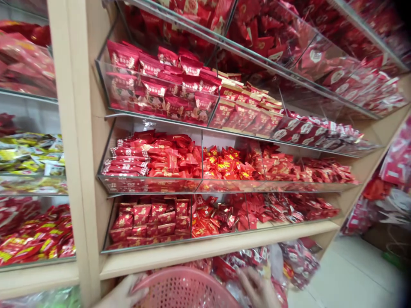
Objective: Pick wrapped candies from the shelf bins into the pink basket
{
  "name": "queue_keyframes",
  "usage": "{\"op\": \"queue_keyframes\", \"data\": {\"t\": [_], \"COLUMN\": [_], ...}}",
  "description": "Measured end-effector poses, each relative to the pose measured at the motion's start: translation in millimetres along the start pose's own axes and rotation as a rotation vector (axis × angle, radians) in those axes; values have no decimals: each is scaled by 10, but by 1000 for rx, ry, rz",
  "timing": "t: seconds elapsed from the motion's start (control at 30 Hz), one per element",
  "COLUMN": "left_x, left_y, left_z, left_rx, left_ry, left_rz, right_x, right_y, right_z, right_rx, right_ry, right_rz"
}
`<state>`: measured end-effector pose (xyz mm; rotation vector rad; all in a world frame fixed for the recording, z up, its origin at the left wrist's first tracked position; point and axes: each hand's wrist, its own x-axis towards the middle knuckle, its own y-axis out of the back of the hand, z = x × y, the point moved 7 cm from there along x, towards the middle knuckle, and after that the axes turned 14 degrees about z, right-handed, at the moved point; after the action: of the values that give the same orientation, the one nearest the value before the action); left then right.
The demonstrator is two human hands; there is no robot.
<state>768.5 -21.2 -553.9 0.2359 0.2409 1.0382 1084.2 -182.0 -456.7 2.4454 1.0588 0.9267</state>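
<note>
A pink perforated plastic basket [189, 291] is at the bottom middle of the head view, its lower part cut off by the frame edge. My left hand [123, 293] is closed on its left rim. My right hand [257, 288] is beside the basket's right side, somewhat blurred, with fingers stretched out and nothing visible in them. Behind that hand lie clear bags of red packets [236, 263], below the lowest wooden ledge. Just above the basket, a clear bin holds small red and gold packets [167, 216].
A wooden shelf unit [224, 244] carries tiers of clear divided bins with red wrapped packets [175, 156]. A wooden upright [75, 128] separates it from another unit at left, holding yellow packets [30, 156]. Tiled floor [343, 269] shows at lower right, near more hanging packages [393, 162].
</note>
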Motion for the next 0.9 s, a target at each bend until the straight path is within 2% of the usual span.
{"op": "queue_keyframes", "data": {"t": [0.1,0.17,0.23,0.3,0.37,0.47,0.6,0.73,0.9], "left_x": [48,81,110,122,117,100,76,62,41], "left_y": [-89,-138,-175,-214,-246,-233,-175,-132,-143], "left_z": [57,119,177,230,279,325,345,390,461], "left_rx": [-4,-6,-4,8,27,65,82,121,126], "left_ry": [-36,-71,-81,-76,-74,-83,-79,-59,-71], "left_rz": [-33,-63,-82,-114,-149,-148,-117,-70,-64], "right_x": [329,625,965,1290,1501,1599,1578,1574,1608], "right_y": [307,287,170,-10,-271,-549,-698,-716,-604], "right_z": [-477,-762,-914,-892,-693,-549,-528,-565,-663], "right_rx": [10,6,0,6,60,123,204,248,220], "right_ry": [91,165,184,85,-203,-406,-484,-491,-399], "right_rz": [160,143,151,155,44,-77,-142,-136,-83]}}
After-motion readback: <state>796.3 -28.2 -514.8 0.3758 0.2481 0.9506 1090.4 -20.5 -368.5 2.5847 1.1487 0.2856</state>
